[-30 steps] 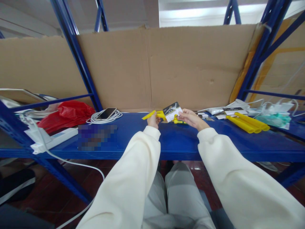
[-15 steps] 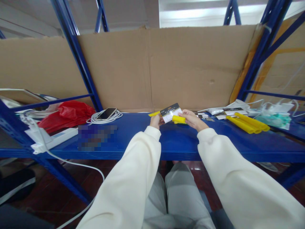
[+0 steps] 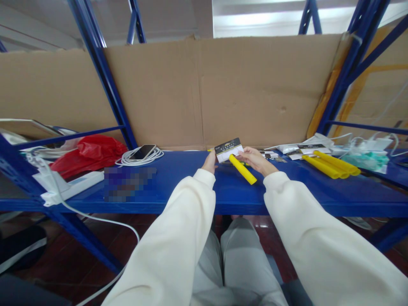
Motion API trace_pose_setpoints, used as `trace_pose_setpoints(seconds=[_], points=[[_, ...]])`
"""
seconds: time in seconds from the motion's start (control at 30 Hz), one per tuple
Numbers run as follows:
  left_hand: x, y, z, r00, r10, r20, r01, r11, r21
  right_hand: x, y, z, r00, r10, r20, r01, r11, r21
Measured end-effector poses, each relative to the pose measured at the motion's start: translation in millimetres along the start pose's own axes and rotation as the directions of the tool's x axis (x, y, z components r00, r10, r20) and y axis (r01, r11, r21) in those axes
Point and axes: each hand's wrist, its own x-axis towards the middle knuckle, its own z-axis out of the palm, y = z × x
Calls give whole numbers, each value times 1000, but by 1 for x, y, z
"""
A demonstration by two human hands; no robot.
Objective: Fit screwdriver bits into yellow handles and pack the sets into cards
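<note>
A black-and-white printed card (image 3: 228,149) is held up over the blue shelf between my two hands. My left hand (image 3: 209,162) grips the card's left edge, fingers partly hidden behind it. At the card's right edge my right hand (image 3: 253,160) has its fingers closed on the card. A yellow tube (image 3: 243,170) slants from the card's lower edge toward the shelf's front edge; I cannot tell how it is joined to the card. Behind it, a bit of another dark and yellow item shows near my right fingers, too small to name.
Several yellow tubes (image 3: 331,165) lie at the right, beside printed cards (image 3: 314,149) and a teal-and-white bundle (image 3: 366,159). On the left are a phone (image 3: 144,152) on a coiled white cable (image 3: 123,159), a red plastic bag (image 3: 92,154) and a white power strip (image 3: 81,185). Cardboard (image 3: 204,89) stands behind the blue shelf (image 3: 185,187).
The yellow tube at the card has swung round, its free end now pointing down and right toward me. Less yellow shows by my left hand. Both arms have stayed nearly in place.
</note>
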Motion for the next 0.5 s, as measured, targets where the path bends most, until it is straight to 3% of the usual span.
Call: trace_pose_setpoints(seconds=[0.2, 0.5], points=[[-3, 4, 3, 998, -21, 56, 20, 999, 32, -1, -2, 1, 999, -16, -50, 16, 1000, -3], [0, 2, 1, 999, 42, 5, -42, 998, 37, 3, 1, -3, 997, -47, -56, 48, 999, 12]])
